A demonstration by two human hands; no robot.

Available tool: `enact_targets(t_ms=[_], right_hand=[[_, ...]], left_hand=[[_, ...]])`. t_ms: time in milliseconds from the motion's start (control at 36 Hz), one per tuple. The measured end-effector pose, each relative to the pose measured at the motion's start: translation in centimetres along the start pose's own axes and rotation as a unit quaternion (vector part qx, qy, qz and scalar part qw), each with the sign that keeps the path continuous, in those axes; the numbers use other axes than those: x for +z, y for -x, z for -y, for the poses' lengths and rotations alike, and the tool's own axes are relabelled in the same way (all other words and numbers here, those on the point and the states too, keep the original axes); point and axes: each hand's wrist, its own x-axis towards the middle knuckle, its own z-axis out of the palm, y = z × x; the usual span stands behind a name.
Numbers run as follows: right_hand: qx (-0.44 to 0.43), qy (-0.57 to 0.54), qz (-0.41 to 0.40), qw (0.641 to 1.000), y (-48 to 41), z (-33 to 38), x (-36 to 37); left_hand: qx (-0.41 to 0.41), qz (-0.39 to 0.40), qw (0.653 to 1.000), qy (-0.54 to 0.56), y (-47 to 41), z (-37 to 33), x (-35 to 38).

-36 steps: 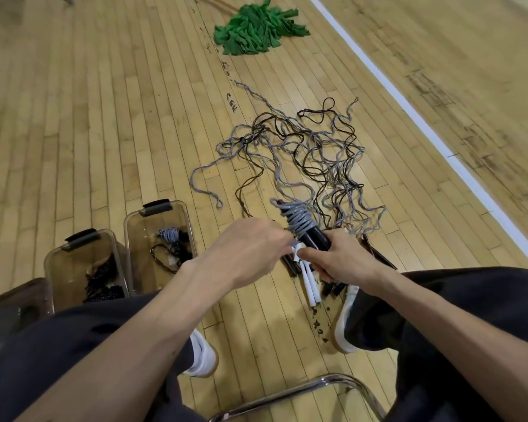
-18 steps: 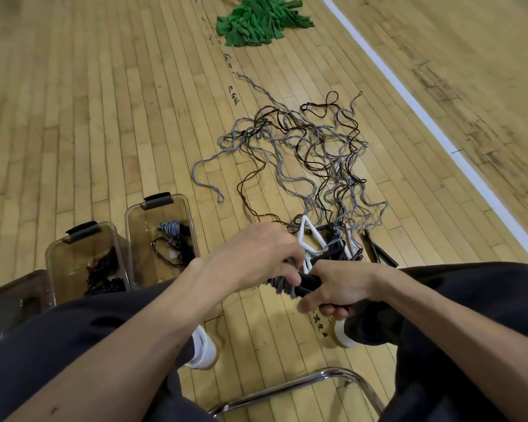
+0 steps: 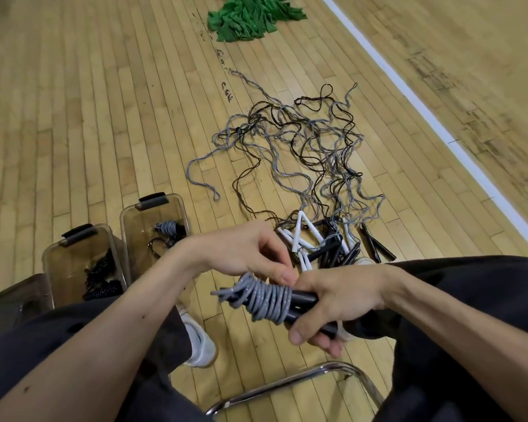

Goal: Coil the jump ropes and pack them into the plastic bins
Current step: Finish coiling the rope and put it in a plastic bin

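Right hand [image 3: 342, 296] grips handles of coiled grey rope [image 3: 265, 298], axis left-right. Left hand [image 3: 241, 251] pinches coil. Bin [image 3: 123, 236] at floor's left, nearer left hand.

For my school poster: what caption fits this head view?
Right hand grips black handles wound with a grey cord jump rope; left hand touches it.

Bright, even indoor light, seemingly overhead; warm yellow cast across wooden floor [image 3: 104, 132]. Shadows faint, soft-edged: small dark patches under white shoe [image 3: 201, 342] and around plastic bins [image 3: 123, 236]. Thin glare streak on chrome chair tube [image 3: 287, 386]. Wide-angle bowing: floorboards and white line [image 3: 424, 117] curve toward edges. Centre sharpest, strands of coiled jump rope [image 3: 265, 300] distinct. Top corners smeared, forearms at bottom edge soft. Black trousers [image 3: 485, 287] crushed, almost no detail.
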Motion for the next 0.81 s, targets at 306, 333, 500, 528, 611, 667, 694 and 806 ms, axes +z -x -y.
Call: enact_targets(t_ms=[306,333,500,528,611,667,694,806], right_hand=[[-0.151,-0.2,-0.062,0.966,1.2,1.2,0.1],[-0.158,-0.225,-0.075,0.959,1.3,1.3,-0.1],[-0.173,-0.256,-0.161,0.937,1.2,1.6,-0.6],[-0.172,-0.257,-0.173,0.935,1.1,1.5,-0.6],[-0.173,-0.278,-0.223,0.918,1.0,1.4,-1.2],[-0.178,-0.303,-0.253,0.901,1.2,1.3,-2.0],[-0.181,-0.318,-0.265,0.892,1.3,1.3,-2.4],[-0.161,-0.355,-0.281,0.877,1.5,1.1,-3.4]], left_hand=[[-0.086,-0.113,0.988,0.06,0.8,-0.1,0.0],[-0.078,-0.13,0.983,0.1,0.7,-0.3,0.2],[-0.084,-0.171,0.963,0.193,-0.4,-0.8,1.0],[-0.077,-0.165,0.964,0.193,-0.5,-0.9,0.9],[-0.06,-0.139,0.974,0.17,-0.8,-0.2,0.9],[-0.071,-0.128,0.978,0.147,-0.8,0.1,1.0],[-0.072,-0.127,0.979,0.141,-0.9,0.2,1.0],[-0.079,-0.138,0.981,0.11,-0.9,0.4,0.8]])
